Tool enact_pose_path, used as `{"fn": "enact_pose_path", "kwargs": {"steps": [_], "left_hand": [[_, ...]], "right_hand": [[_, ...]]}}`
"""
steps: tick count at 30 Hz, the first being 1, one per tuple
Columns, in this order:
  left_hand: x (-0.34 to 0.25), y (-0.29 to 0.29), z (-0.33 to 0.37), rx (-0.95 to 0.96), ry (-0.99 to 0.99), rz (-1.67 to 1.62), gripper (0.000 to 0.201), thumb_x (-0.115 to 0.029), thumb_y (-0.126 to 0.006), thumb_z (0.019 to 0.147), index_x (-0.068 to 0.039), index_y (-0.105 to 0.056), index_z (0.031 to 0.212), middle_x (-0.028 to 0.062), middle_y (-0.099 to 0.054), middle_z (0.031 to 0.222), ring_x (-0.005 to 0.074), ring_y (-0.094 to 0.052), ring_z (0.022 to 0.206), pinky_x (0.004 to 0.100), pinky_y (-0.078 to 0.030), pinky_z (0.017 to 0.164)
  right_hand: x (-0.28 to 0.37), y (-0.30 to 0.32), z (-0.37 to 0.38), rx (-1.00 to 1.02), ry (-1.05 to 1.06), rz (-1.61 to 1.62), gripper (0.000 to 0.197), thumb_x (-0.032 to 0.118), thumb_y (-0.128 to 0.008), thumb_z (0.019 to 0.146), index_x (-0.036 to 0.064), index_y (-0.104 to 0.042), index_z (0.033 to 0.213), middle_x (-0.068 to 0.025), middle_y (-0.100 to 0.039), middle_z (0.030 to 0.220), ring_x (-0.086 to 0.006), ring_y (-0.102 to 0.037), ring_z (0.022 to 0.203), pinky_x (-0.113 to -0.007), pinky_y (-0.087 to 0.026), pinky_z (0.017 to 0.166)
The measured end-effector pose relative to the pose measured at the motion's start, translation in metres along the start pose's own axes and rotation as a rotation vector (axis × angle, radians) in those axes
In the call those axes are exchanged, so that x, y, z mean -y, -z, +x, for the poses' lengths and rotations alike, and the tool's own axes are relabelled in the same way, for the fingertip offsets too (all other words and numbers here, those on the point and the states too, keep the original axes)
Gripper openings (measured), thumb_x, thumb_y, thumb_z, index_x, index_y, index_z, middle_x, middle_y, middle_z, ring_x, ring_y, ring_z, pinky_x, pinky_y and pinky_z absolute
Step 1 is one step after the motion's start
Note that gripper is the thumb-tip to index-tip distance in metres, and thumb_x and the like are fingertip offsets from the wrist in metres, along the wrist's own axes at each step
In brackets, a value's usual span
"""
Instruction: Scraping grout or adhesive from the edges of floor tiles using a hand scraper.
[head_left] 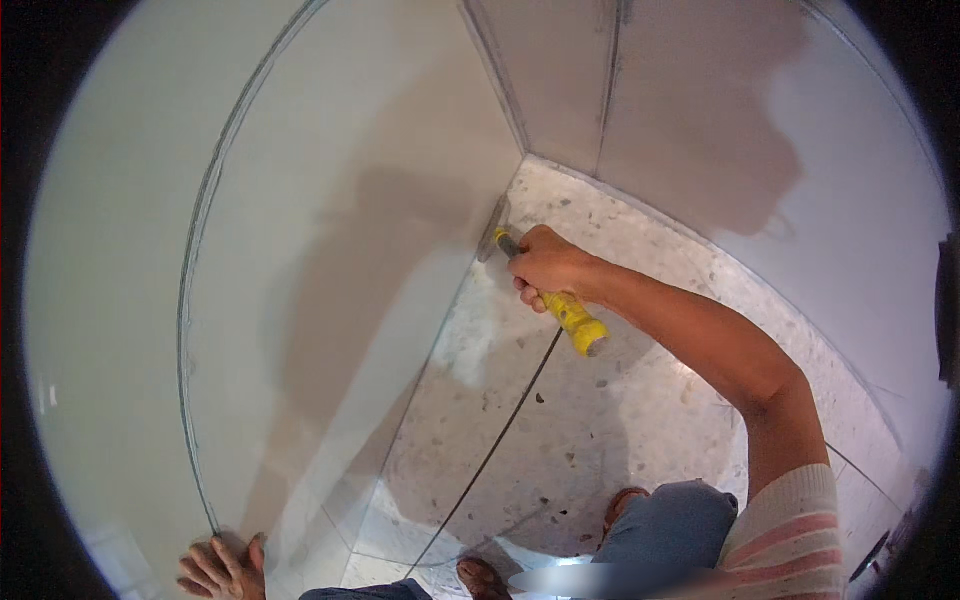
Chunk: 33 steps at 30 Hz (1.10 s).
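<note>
My right hand (548, 262) is wrapped round the yellow-and-black handle of a scraper (577, 325). Its wide, flat grey blade (493, 230) lies where the pale wall panel meets the floor, close to the corner. Whether the edge touches the wall, the floor or both, I cannot tell. At the lower left, my left hand (222, 568) rests on the pale wall (330, 120) with its fingers spread, beside the lower end of a dark joint line. Nothing is in that hand.
A speckled stone floor (500, 400) with a dark joint and small dark bits spreads below. Another pale wall (700, 150) meets the left one at the far corner. My feet and jeans (670, 535) are at the bottom. Dark objects stand at the right edge.
</note>
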<state>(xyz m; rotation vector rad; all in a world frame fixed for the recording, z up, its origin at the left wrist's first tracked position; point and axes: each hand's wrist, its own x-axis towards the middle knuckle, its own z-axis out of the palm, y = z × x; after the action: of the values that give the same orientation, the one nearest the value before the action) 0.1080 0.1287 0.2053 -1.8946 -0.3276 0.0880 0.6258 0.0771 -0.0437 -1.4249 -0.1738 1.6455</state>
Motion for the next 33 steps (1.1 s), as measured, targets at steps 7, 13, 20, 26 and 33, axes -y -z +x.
{"fn": "enact_pose_path", "kwargs": {"steps": [7,13,20,26,33], "left_hand": [[0.004,-0.003,0.001,0.018,-0.022,-0.017,0.096,-0.078,-0.052,0.078,-0.015,-0.036,0.148,0.0195,-0.025,0.155,0.0429,-0.013,0.145,0.0652,0.0,0.112],[0.002,0.0,-0.007,0.032,-0.017,-0.017,0.095,-0.076,-0.056,0.077,-0.014,-0.038,0.147,0.02,-0.027,0.154,0.0439,-0.015,0.144,0.0666,-0.002,0.112],[0.0,0.007,-0.005,0.069,-0.02,0.011,0.097,-0.076,-0.058,0.076,-0.011,-0.038,0.146,0.0192,-0.022,0.157,0.0459,-0.01,0.145,0.0691,-0.003,0.11],[0.0,0.0,-0.005,0.065,-0.002,-0.001,0.074,-0.057,-0.05,0.091,-0.008,-0.038,0.145,0.0214,-0.034,0.15,0.0445,-0.027,0.14,0.0657,-0.014,0.111],[0.004,0.011,0.002,0.04,0.009,-0.002,0.071,-0.055,-0.05,0.093,-0.011,-0.037,0.147,0.0194,-0.033,0.152,0.0438,-0.027,0.14,0.0635,-0.015,0.113]], "right_hand": [[0.015,0.015,0.001,-0.01,0.006,-0.037,0.007,-0.004,-0.049,0.083,-0.0078,-0.047,0.078,-0.0137,-0.051,0.067,-0.0173,-0.049,0.048,-0.033,-0.038,0.038],[0.031,0.024,0.007,-0.089,0.069,-0.104,0.008,-0.004,-0.05,0.081,-0.01,-0.049,0.075,-0.0149,-0.052,0.065,-0.019,-0.05,0.046,-0.034,-0.038,0.037],[0.043,0.052,0.018,0.017,0.072,-0.241,0.012,-0.001,-0.056,0.079,-0.0052,-0.051,0.068,-0.01,-0.048,0.058,-0.0165,-0.046,0.044,-0.033,-0.034,0.037],[0.038,0.069,0.007,0.105,0.049,-0.257,0.015,0.006,-0.057,0.08,-0.0033,-0.052,0.069,-0.0046,-0.047,0.058,-0.0129,-0.045,0.044,-0.028,-0.032,0.039],[-0.073,0.048,-0.052,-0.091,0.117,-0.557,0.026,0.019,-0.053,0.089,-0.0056,-0.059,0.083,-0.0157,-0.062,0.063,-0.0247,-0.065,0.055,-0.043,-0.051,0.055]]}}
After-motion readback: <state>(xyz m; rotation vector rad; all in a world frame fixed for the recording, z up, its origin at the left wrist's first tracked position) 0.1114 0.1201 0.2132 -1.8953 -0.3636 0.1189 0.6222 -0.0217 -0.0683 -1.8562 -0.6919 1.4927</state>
